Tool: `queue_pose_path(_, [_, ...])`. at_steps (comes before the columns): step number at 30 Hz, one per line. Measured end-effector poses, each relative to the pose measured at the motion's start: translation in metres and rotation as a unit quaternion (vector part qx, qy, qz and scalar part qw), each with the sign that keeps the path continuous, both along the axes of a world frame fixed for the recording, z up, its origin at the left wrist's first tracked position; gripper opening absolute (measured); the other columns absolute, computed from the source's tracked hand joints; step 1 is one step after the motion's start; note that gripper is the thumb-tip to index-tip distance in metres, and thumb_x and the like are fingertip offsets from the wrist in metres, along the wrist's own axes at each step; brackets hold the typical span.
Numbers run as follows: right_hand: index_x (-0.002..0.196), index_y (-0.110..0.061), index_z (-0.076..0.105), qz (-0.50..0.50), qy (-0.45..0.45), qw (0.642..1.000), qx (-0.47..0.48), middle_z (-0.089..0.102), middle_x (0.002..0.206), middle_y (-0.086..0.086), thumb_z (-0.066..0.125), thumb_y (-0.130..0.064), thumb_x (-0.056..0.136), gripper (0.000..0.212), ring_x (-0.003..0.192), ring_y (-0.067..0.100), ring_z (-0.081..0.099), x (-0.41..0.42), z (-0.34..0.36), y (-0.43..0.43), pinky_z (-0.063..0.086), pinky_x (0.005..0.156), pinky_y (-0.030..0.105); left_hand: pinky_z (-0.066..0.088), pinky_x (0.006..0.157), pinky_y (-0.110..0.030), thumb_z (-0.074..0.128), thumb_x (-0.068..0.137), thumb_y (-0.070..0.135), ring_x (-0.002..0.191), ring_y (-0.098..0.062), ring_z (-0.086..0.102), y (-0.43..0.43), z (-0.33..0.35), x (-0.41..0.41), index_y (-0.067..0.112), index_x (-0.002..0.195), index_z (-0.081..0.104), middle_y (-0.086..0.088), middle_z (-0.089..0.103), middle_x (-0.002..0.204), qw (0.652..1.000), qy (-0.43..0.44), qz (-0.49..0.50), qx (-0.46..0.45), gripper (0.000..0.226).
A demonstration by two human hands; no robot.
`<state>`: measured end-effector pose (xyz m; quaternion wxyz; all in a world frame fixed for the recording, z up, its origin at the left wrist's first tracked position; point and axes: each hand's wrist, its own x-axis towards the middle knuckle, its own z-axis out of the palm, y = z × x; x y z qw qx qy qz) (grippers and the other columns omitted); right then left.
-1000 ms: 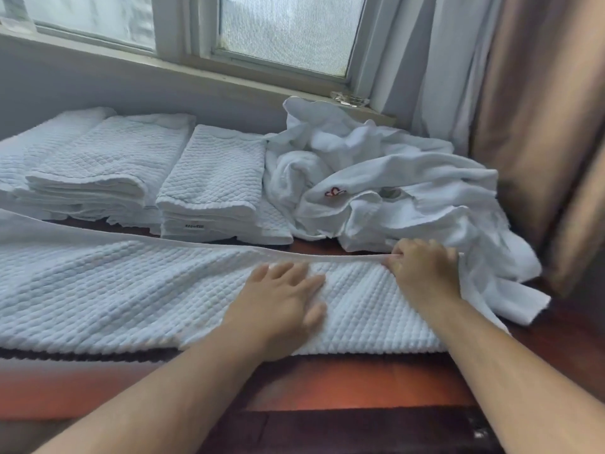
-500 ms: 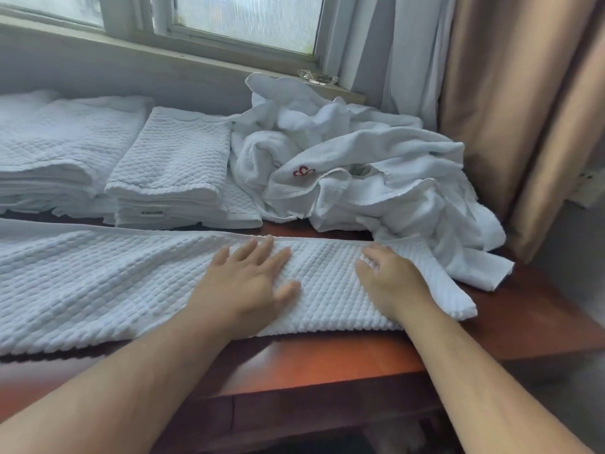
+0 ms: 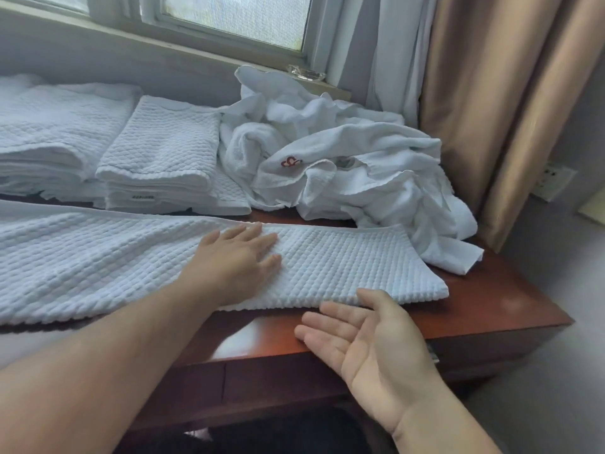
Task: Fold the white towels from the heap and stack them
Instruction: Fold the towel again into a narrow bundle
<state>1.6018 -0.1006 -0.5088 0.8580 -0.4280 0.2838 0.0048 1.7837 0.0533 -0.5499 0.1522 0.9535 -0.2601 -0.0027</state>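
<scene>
A long white waffle towel (image 3: 343, 267) lies folded lengthwise across the front of the wooden table (image 3: 491, 303). My left hand (image 3: 239, 260) presses flat on it near its middle, fingers spread. Palm up, my right hand (image 3: 363, 342) hovers off the towel at its near edge, fingers straight, holding nothing. Behind the towel's right end sits the heap of crumpled white towels (image 3: 343, 158), one with a red mark. Folded towels stand in stacks at the back: one stack (image 3: 160, 152) in the middle and a bigger stack (image 3: 49, 132) at the left.
A window sill (image 3: 183, 47) with a small glass dish (image 3: 306, 72) runs behind the towels. Grey and beige curtains (image 3: 491, 93) hang at the right, close to the heap. The table's right corner (image 3: 537, 309) is bare wood; beyond it lies the floor.
My right hand has lifted off the towel's right end, drawn back toward me and turned palm up. The left hand stays pressed on the towel. The view has shifted right.
</scene>
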Motion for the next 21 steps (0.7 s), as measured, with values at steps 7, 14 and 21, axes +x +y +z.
queue_pose_path(7, [0.128, 0.004, 0.052, -0.121, -0.057, 0.986, 0.105, 0.071, 0.109, 0.03, 0.056, -0.03, 0.099, 0.045, 0.1, 0.04, 0.073, 0.022, -0.012, 0.007, 0.06, 0.081, 0.046, 0.005, 0.123, -0.039, 0.024, 0.105, 0.049, 0.152, -0.007, 0.01, 0.003, 0.002, -0.003, 0.045, 0.152, 0.035, 0.016, 0.018, 0.165, 0.998, 0.004, 0.006, -0.06, 0.048])
queue_pose_path(14, [0.094, -0.019, 0.065, -0.331, -0.064, 0.941, -0.003, 0.075, 0.102, 0.002, 0.071, -0.009, 0.089, 0.013, 0.08, 0.018, 0.077, 0.06, -0.004, -0.061, 0.062, 0.079, 0.041, 0.004, 0.122, -0.038, 0.022, 0.105, 0.052, 0.153, -0.008, 0.009, 0.005, 0.002, -0.008, 0.043, 0.154, 0.031, 0.015, 0.016, 0.166, 0.998, -0.008, -0.006, -0.055, 0.051])
queue_pose_path(21, [0.116, -0.021, 0.069, -0.365, -0.118, 0.886, -0.259, 0.074, 0.102, -0.009, 0.063, -0.014, 0.093, 0.025, 0.09, 0.005, 0.073, 0.08, -0.019, -0.048, 0.058, 0.078, 0.025, 0.018, 0.121, -0.036, 0.031, 0.106, 0.047, 0.147, -0.009, 0.03, 0.007, 0.005, -0.005, 0.036, 0.137, 0.059, 0.014, 0.04, 0.157, 0.988, 0.022, 0.005, -0.155, 0.043])
